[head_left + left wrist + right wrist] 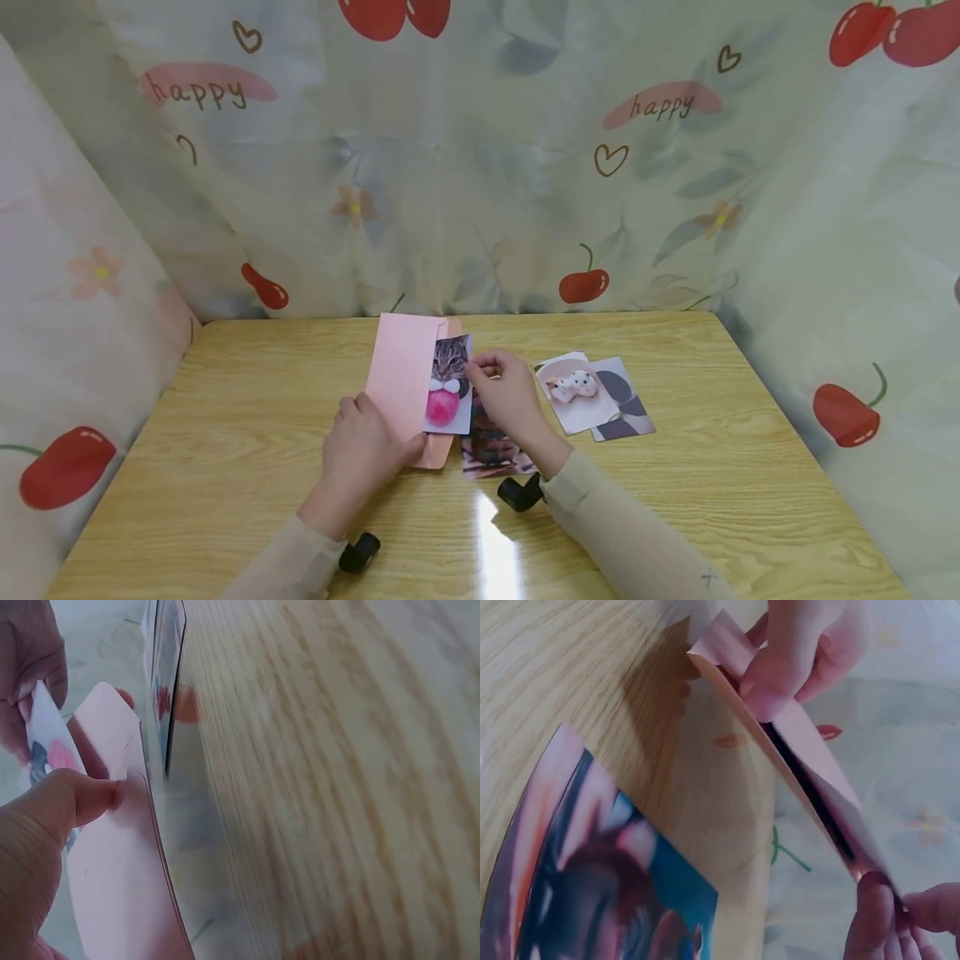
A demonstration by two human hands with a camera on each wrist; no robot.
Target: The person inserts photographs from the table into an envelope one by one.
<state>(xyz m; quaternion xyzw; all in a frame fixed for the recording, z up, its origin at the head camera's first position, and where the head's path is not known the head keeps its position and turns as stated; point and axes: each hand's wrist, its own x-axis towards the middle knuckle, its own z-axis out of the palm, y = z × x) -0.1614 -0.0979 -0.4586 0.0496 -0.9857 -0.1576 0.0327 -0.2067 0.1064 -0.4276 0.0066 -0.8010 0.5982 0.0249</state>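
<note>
My left hand [363,442] grips the lower edge of a pink envelope [401,367], its thumb [94,799] near the opening. The envelope's open side, with its flap, faces right. Between finger and thumb, my right hand [510,396] pinches the right edge of a photo card [450,387] of a tabby cat with a pink pompom. The card stands at the envelope's mouth; whether its left part is inside, I cannot tell. Another photo card [607,885] lies on the table below the right hand, partly covered by it in the head view.
Right of the hands, a photo of two small white figures [573,387] overlaps a grey-patterned photo [626,408]. All lie on a wood-grain table [247,400]. A cherry-print curtain [450,183] hangs behind and at both sides.
</note>
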